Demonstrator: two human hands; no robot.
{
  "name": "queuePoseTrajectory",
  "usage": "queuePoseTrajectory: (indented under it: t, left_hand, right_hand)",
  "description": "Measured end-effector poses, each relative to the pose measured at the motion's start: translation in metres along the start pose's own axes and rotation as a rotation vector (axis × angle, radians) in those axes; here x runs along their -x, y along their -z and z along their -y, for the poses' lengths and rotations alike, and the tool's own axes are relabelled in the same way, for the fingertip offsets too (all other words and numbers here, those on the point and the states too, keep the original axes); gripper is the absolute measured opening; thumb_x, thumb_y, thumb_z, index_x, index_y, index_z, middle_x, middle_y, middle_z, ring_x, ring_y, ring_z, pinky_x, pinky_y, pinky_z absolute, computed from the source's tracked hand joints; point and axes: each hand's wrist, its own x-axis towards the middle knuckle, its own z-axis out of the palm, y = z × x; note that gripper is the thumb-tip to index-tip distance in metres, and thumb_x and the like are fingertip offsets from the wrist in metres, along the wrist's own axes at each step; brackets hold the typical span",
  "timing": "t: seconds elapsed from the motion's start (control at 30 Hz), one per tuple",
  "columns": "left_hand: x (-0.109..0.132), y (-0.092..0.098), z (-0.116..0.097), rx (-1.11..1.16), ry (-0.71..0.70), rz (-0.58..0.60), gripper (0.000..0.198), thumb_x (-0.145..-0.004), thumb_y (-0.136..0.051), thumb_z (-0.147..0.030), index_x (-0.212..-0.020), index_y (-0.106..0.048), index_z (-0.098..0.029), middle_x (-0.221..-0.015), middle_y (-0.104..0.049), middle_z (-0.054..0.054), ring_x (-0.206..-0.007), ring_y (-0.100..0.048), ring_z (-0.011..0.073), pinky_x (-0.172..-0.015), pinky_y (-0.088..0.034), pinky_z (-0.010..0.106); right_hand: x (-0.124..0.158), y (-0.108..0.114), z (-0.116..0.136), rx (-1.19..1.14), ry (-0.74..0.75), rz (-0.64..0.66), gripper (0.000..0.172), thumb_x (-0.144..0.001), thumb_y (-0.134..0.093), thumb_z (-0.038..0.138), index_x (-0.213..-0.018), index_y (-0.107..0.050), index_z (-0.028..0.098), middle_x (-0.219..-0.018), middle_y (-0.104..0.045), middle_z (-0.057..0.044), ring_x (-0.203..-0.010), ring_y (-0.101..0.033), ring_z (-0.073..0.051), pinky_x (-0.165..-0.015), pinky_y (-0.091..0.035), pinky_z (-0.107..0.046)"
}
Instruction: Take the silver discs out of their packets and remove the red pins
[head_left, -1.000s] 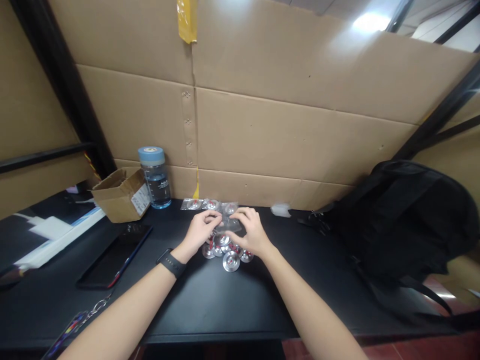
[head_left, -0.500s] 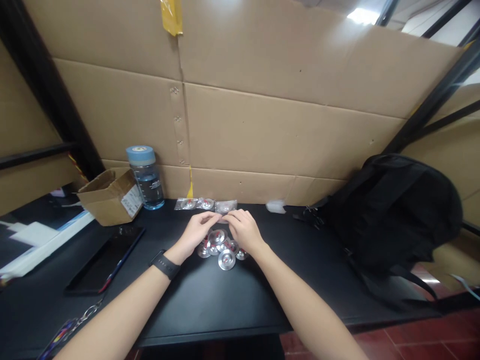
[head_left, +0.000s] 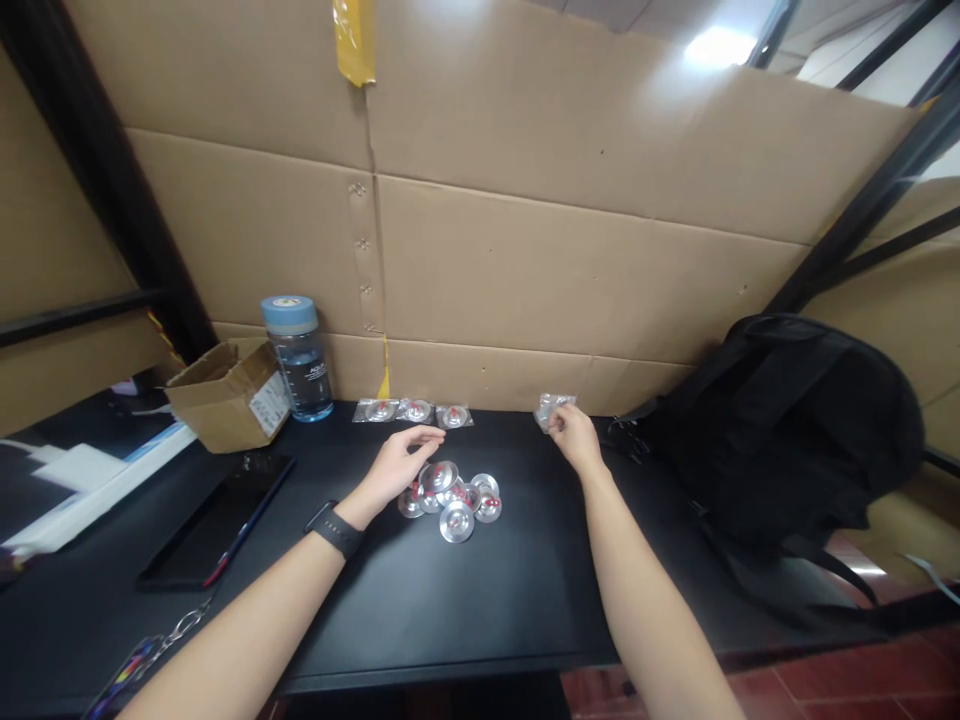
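Observation:
Several silver metal discs with red centres (head_left: 454, 498) lie in a loose pile on the black table (head_left: 450, 600). My left hand (head_left: 399, 464) hovers over the pile's left side, fingers loosely apart, holding nothing that I can see. Behind the pile, three bagged discs (head_left: 414, 411) lie in a row against the cardboard wall. My right hand (head_left: 573, 436) has reached to the back right and pinches a small clump of clear plastic bags (head_left: 553, 405).
A water bottle with a blue lid (head_left: 298, 357) and an open cardboard box (head_left: 225, 394) stand at the back left. A black phone (head_left: 214, 521) lies left of my arm, keys on a lanyard (head_left: 142, 655) near the front edge. A black backpack (head_left: 787, 430) fills the right side.
My right hand left the pile and moved right to the clear bags by the wall. A third bagged disc now lies in the row behind the pile. My left hand stayed near the pile.

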Motion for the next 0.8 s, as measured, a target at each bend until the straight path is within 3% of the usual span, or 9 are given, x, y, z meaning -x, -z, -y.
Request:
queuePoseTrajectory:
  t: [0.17, 0.33, 0.5, 0.57, 0.67, 0.8]
  left_hand:
    - [0.000, 0.002, -0.002, -0.047, -0.003, -0.003, 0.027, -0.088, -0.067, -0.037, -0.106, -0.078, -0.020, -0.112, -0.079, 0.009, -0.109, -0.072, 0.0269, -0.102, -0.053, 0.041]
    - [0.000, 0.002, 0.000, -0.071, -0.004, 0.001, 0.027, -0.090, -0.066, -0.037, -0.107, -0.078, -0.021, -0.113, -0.078, 0.009, -0.109, -0.072, 0.0269, -0.101, -0.053, 0.041]
    - [0.000, 0.002, 0.001, -0.067, -0.015, -0.001, 0.026, -0.088, -0.067, -0.037, -0.105, -0.079, -0.021, -0.111, -0.079, 0.009, -0.107, -0.073, 0.0265, -0.100, -0.054, 0.040]
    - [0.000, 0.002, 0.001, -0.074, -0.013, -0.001, 0.026, -0.088, -0.067, -0.037, -0.105, -0.078, -0.021, -0.111, -0.079, 0.009, -0.107, -0.073, 0.0265, -0.100, -0.054, 0.040]
    - [0.000, 0.001, 0.000, -0.085, -0.004, -0.001, 0.025, -0.087, -0.066, -0.036, -0.104, -0.079, -0.021, -0.109, -0.079, 0.008, -0.106, -0.073, 0.0262, -0.099, -0.054, 0.039]
    - [0.001, 0.002, -0.002, -0.103, 0.007, 0.000, 0.025, -0.088, -0.065, -0.036, -0.104, -0.079, -0.022, -0.107, -0.080, 0.007, -0.096, -0.075, 0.0245, -0.086, -0.057, 0.034]
  right_hand:
    - [0.000, -0.014, -0.011, 0.068, -0.080, 0.012, 0.021, -0.083, -0.054, 0.010, -0.087, -0.071, 0.022, -0.101, -0.069, -0.007, -0.096, -0.061, -0.023, -0.083, -0.043, -0.030]
    - [0.001, -0.022, -0.015, 0.111, -0.144, 0.032, 0.029, -0.084, -0.057, 0.016, -0.107, -0.074, 0.021, -0.120, -0.067, -0.011, -0.111, -0.057, -0.028, -0.094, -0.041, -0.037]
    - [0.001, -0.028, -0.012, 0.123, -0.183, 0.096, 0.036, -0.088, -0.060, 0.037, -0.119, -0.071, 0.021, -0.132, -0.062, -0.013, -0.121, -0.053, -0.031, -0.099, -0.038, -0.045]
    - [0.000, -0.029, -0.009, 0.146, -0.204, 0.158, 0.041, -0.096, -0.051, 0.045, -0.124, -0.069, 0.022, -0.132, -0.062, -0.014, -0.121, -0.053, -0.032, -0.099, -0.038, -0.048]
    - [-0.003, -0.028, -0.005, 0.191, -0.211, 0.220, 0.044, -0.105, -0.031, 0.038, -0.122, -0.069, 0.022, -0.127, -0.065, -0.015, -0.118, -0.055, -0.031, -0.095, -0.038, -0.050]
    - [-0.020, -0.027, -0.003, 0.243, -0.177, 0.258, 0.033, -0.098, -0.043, 0.020, -0.120, -0.068, 0.020, -0.126, -0.066, -0.015, -0.118, -0.057, -0.031, -0.097, -0.036, -0.050]
